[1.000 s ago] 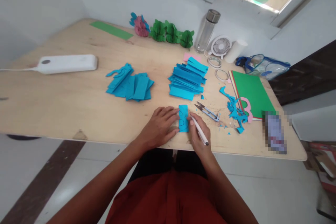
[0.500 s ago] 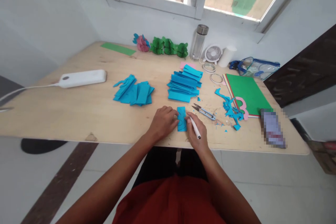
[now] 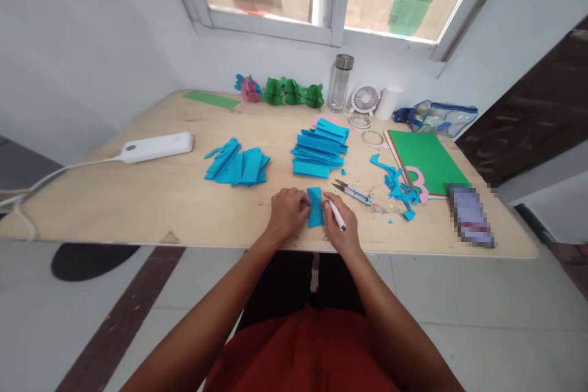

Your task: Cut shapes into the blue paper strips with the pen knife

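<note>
A small blue paper rectangle lies between my hands near the table's front edge, and no drawn lines can be made out on its upper face. My left hand is closed, its thumb and fingertips at the paper's left edge. At the right edge, the fingertips of my right hand meet the paper while that hand is closed round a white pen. The pen's dark end points back toward me. Just beyond my right hand are small thread snips. A stack of folded blue paper strips lies farther back.
To the left lie more blue paper pieces and a white power strip. On the right are blue scraps, green sheets and a blurred phone. A glass bottle and small fan stand by the wall.
Curved pen lines showed on the blue paper before; now its upper face looks plain. Both hands stay beside it, the pen still in my right hand. The whole view has shifted slightly.
</note>
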The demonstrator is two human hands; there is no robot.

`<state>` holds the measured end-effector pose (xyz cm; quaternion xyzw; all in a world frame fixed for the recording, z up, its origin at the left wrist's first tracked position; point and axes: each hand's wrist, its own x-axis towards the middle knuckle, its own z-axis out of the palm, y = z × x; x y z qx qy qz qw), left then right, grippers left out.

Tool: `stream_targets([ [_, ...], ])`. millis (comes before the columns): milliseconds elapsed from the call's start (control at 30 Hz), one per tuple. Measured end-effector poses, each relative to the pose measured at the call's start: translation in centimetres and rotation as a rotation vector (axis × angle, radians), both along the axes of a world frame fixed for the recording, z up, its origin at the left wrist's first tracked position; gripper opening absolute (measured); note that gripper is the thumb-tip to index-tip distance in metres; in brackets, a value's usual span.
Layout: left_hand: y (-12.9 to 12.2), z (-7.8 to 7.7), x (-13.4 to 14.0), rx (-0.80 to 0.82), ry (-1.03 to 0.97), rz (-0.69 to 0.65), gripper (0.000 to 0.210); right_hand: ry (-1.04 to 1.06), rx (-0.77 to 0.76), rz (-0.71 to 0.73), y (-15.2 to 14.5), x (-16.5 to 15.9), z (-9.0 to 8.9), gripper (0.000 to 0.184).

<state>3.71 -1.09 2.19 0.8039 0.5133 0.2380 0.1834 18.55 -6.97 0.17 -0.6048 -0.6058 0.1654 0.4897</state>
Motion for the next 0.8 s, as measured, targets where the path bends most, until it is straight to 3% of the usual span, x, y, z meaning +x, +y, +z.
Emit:
stream_targets([
  [233, -2.0, -0.8, -1.7, -0.057, -0.301, 0.014, 0.011, 0.087, -0.008, 0.004, 0.0, 0.1, -0.2, 0.029],
  [433, -2.9, -0.6, -3.0, -0.107, -0.472, 0.050, 0.020, 0.178, -0.035, 0.029, -0.2, 0.3, 0.3, 0.030],
  [667, -2.0, -0.3, -1.3, -0.072, -0.436, 0.052, 0.015, 0.287, -0.053, 0.131, -0.2, 0.4, 0.1, 0.027],
  [800, -1.5, -0.5, -0.7, 0.002, -0.331, 0.052, 0.015, 0.381, -0.067, 0.095, 0.0, 0.4, -0.5, 0.024],
])
